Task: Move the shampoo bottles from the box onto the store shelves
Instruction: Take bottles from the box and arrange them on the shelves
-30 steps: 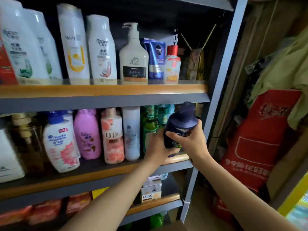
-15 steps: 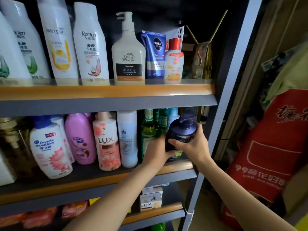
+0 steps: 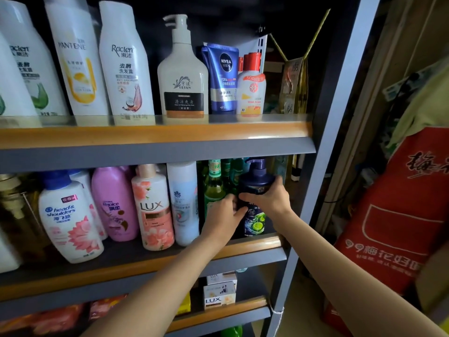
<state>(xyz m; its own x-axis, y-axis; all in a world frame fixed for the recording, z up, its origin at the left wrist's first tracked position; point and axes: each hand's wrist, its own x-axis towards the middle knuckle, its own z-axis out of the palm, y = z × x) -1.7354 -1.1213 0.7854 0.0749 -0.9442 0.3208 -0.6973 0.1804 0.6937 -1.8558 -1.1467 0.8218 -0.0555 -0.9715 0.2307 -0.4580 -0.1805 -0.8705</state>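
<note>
Dark navy pump bottle [image 3: 254,198] is at the right end of the middle shelf [image 3: 255,243], upright, base looks seated just behind the orange lip. Green glass bottles [image 3: 213,188] are just beside it on its left; the grey upright post [image 3: 323,152] stands near on its right.

Grip status: right hand [image 3: 269,200] wraps the bottle's shoulder and upper body, thumb across the front. Left hand [image 3: 224,216] has its thumb on the lower front of the bottle with fingers reaching in beside it, between bottle and green glass; whether those fingers curl round the back is hidden. So both hands are on it, not released.

Progress, my read: this bottle is in the placement step, basically at its slot, release and maybe a label-facing tweak left. Middle shelf already carries Head & Shoulders [image 3: 65,217], Rejoice [image 3: 114,205], LUX [image 3: 153,207] and a white bottle [image 3: 183,203]; top shelf [image 3: 155,133] has Pantene [image 3: 75,59] and Raclen [image 3: 126,64]. Can't tell which of those came from the box. Box is not in view, so remaining count is unknown.
</note>
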